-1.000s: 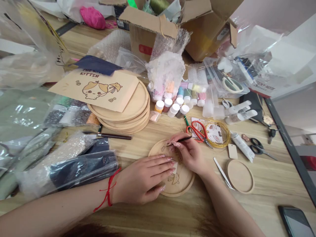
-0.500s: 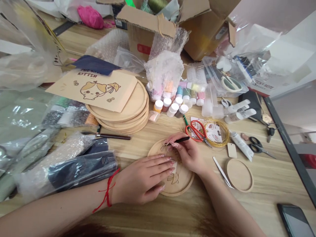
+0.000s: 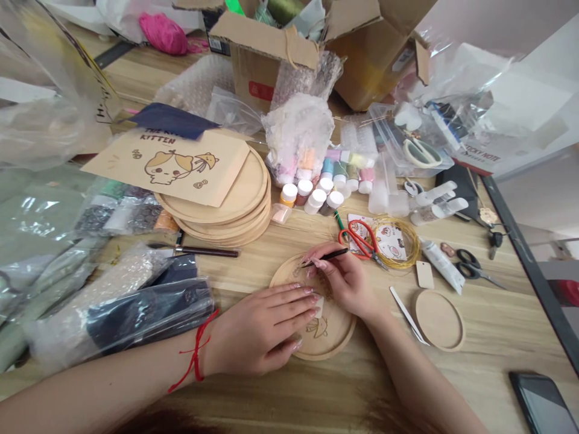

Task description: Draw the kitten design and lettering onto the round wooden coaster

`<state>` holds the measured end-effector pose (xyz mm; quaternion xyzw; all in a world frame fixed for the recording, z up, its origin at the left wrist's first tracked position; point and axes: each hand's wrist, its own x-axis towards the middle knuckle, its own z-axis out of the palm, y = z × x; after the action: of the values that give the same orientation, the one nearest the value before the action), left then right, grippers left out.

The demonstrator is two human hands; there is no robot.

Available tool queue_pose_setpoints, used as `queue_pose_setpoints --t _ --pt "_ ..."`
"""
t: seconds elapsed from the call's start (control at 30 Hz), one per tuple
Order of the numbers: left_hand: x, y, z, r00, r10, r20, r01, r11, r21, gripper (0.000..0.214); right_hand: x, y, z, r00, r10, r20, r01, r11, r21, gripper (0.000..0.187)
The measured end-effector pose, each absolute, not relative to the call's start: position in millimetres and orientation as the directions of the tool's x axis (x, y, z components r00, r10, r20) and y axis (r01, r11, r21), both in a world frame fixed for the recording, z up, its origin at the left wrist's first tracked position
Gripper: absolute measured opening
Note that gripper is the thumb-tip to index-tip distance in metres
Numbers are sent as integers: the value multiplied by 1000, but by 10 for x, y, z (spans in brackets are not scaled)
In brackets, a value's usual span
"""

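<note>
long wooden surface (image 3: 479, 343), crowded nearly edge to edge. open cardboard box (image 3: 266, 66) at the far side, bubble wrap (image 3: 199, 84) heaped beside it, packing well away from the working spot. stack of round wooden trays (image 3: 244, 202) left of center, partly under a kraft-paper kitten print (image 3: 167, 169), apparently spares and reference. small paint jars (image 3: 316, 196) close by, within easy reach. one round wooden tray (image 3: 284, 271) near the front edge, under both hands, kitten motif (image 3: 317, 328) on its lower part. left hand (image 3: 260, 325) open and flat across the tray, pinning it steady. right hand (image 3: 339, 283) narrow, pinched on a slim black-handled brush (image 3: 330, 257), wrist low for control, tip too small to read.
</note>
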<state>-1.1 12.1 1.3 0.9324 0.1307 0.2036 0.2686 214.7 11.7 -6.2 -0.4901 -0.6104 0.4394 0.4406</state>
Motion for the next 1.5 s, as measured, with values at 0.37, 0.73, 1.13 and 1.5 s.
queue_pose_setpoints --t 0.37,0.73,1.13,1.5 --pt "-13 125 5 883 351 313 132 -824 551 48 2141 115 -76 -130 982 137 260 167 -951 15" --pt "-11 117 2 881 357 311 132 -816 563 50 2126 120 -64 -134 983 123 267 155 -951 18" --pt "-16 120 -1 888 343 305 141 -836 530 48 2138 117 -109 -150 978 143 242 176 -954 15" --pt "-13 122 -7 891 344 297 143 -832 536 49 2136 119 -118 -149 962 231 304 267 -915 10"
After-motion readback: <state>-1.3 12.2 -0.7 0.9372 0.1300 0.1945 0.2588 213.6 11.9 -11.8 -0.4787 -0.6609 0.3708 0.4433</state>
